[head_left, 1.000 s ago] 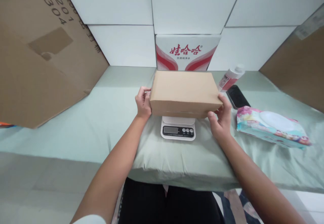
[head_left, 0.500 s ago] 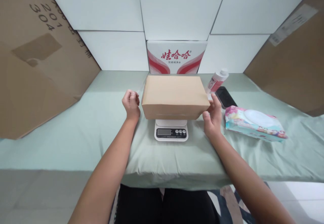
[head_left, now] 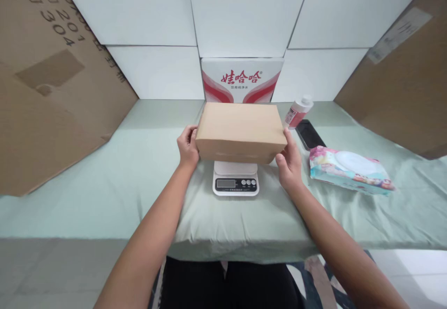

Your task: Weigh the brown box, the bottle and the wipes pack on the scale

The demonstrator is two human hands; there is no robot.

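Note:
A closed brown cardboard box [head_left: 242, 125] sits over the white digital kitchen scale [head_left: 236, 187], covering most of its platform; I cannot tell whether it rests on it or is slightly raised. The scale's display and buttons face me. At the box's left side is my left hand [head_left: 188, 146], fingers curled against the cardboard. My right hand [head_left: 290, 162] grips the right end, its thumb near the front corner and its fingers along the side. The box hides some of the fingertips.
Right of my right hand lie a wet-wipes pack [head_left: 351, 169], a black phone [head_left: 310, 134] and a white-and-pink bottle [head_left: 298, 111]. A printed white carton [head_left: 240, 80] stands behind the box. Large cardboard boxes flank the green-covered table [head_left: 139, 169] at left [head_left: 63, 113] and right [head_left: 401, 81].
My left hand has moved right, from beside the box to its left side. The box has shifted slightly away from me over the scale. My right hand stays at its right end.

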